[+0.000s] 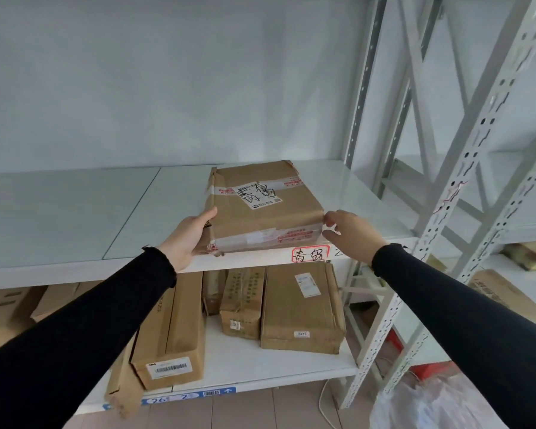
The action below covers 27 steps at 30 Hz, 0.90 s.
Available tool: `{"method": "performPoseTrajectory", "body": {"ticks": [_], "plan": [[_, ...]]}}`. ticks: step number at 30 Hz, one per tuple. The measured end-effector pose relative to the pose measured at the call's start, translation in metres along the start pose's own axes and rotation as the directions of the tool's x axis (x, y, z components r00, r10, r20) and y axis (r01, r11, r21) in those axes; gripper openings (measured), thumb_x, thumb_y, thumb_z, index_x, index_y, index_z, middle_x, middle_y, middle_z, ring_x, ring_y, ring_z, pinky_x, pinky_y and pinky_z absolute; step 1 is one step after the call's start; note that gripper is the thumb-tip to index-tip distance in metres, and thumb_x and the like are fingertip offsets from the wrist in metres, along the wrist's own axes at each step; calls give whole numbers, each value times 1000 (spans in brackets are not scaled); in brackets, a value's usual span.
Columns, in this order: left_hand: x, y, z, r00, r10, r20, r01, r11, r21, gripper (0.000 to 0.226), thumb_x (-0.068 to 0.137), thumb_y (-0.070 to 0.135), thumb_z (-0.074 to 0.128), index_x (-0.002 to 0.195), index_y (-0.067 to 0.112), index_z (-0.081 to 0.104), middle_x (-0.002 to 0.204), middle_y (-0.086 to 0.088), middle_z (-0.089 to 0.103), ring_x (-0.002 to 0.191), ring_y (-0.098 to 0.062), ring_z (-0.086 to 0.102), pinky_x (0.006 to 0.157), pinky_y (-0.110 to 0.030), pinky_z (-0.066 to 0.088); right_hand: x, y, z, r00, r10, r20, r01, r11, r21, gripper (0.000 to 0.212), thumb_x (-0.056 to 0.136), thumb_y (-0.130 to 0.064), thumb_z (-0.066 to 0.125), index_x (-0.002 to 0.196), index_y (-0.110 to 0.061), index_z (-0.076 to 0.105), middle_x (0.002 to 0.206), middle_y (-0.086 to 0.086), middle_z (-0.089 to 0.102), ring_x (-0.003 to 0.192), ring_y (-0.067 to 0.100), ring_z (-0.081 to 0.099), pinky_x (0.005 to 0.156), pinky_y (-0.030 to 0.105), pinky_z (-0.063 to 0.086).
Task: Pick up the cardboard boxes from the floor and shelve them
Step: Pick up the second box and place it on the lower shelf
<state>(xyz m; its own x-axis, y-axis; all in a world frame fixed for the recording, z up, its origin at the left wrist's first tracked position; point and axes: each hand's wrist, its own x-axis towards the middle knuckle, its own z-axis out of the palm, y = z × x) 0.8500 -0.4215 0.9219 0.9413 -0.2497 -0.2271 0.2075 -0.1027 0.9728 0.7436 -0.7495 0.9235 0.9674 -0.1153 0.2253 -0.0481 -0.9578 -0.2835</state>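
box [262, 209] on shelf [75, 212], boxes [302, 308] beneath

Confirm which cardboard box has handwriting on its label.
The flat box alone on the upper shelf, between the left hand and right hand. Boxes on the lower shelf carry only printed labels.

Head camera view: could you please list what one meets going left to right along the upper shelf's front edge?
Left hand → taped cardboard box → right hand → perforated white upright.
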Motion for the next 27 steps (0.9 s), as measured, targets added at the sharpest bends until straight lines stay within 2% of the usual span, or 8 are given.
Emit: {"method": "performPoseTrajectory", "body": {"ticks": [3, 5, 7, 9, 15, 18, 23, 27], "plan": [[10, 1, -12, 998, 56, -13, -53, 982, 183, 63, 90, 64, 61, 129, 15, 66, 128, -6, 74, 115, -29, 70, 93, -36, 53, 6, 4, 3, 1000, -17, 18, 17, 999, -27, 28, 94, -33, 56, 121, -22, 60, 116, -1, 64, 101, 21, 60, 81, 33, 49], [5, 1, -20, 995, 95, -6, -88, 945, 316, 88, 82, 76, 60, 148, 19, 49, 145, 8, 59, 127, -17, 59, 104, -34, 43, 5, 6, 4, 999, -13, 42, 14, 999, -32, 37, 93, -36, 59, 128, -23, 56, 121, -2, 63, 106, 19, 58, 85, 33, 49], [-6, 0, -24, 979, 202, -1, -179, 874, 451, 90, 86, 72, 58, 158, 23, 34, 145, 12, 45, 128, -11, 46, 105, -33, 36, 3, 8, 5, 998, -13, 58, 13, 1000, 0, 49, 89, -41, 64, 134, -24, 52, 125, -4, 61, 108, 16, 56, 88, 32, 48], [-16, -2, -23, 953, 302, 33, -271, 796, 542, 88, 87, 69, 59, 159, 26, 33, 146, 11, 43, 127, -10, 45, 103, -34, 37, 1, 6, 6, 998, -13, 64, 9, 998, 67, 58, 84, -48, 69, 135, -25, 49, 125, -7, 59, 106, 12, 54, 88, 31, 47], [-17, -15, -15, 912, 408, 40, -353, 731, 583, 91, 78, 66, 67, 154, 23, 41, 140, 6, 51, 125, -13, 54, 98, -30, 42, 6, -3, 14, 998, 56, -1, -53, 953, 299, 52, 82, -56, 67, 120, -23, 57, 111, -11, 60, 101, 10, 56, 80, 29, 44], [-6, -13, -16, 913, 405, 45, -351, 727, 590, 94, 76, 67, 65, 155, 22, 40, 137, 7, 50, 126, -15, 54, 102, -34, 45, 17, -4, 16, 998, 66, -11, -59, 948, 313, 47, 84, -52, 68, 117, -19, 60, 109, -9, 61, 101, 11, 56, 80, 28, 43], [29, 0, -15, 925, 377, 40, -322, 725, 609, 83, 89, 52, 70, 158, 20, 37, 154, -1, 47, 138, -20, 49, 102, -31, 37, 53, -2, 20, 997, 67, 23, -71, 945, 319, 46, 86, -48, 68, 119, -17, 60, 113, -4, 65, 102, 15, 60, 81, 28, 44], [62, 16, -21, 943, 327, 57, -289, 725, 625, 89, 85, 59, 71, 158, 19, 37, 159, -1, 47, 139, -20, 50, 112, -38, 41, 88, 0, 24, 994, 99, 45, -108, 949, 296, 46, 87, -49, 66, 118, -17, 60, 112, -2, 66, 100, 19, 62, 84, 34, 51]]}}
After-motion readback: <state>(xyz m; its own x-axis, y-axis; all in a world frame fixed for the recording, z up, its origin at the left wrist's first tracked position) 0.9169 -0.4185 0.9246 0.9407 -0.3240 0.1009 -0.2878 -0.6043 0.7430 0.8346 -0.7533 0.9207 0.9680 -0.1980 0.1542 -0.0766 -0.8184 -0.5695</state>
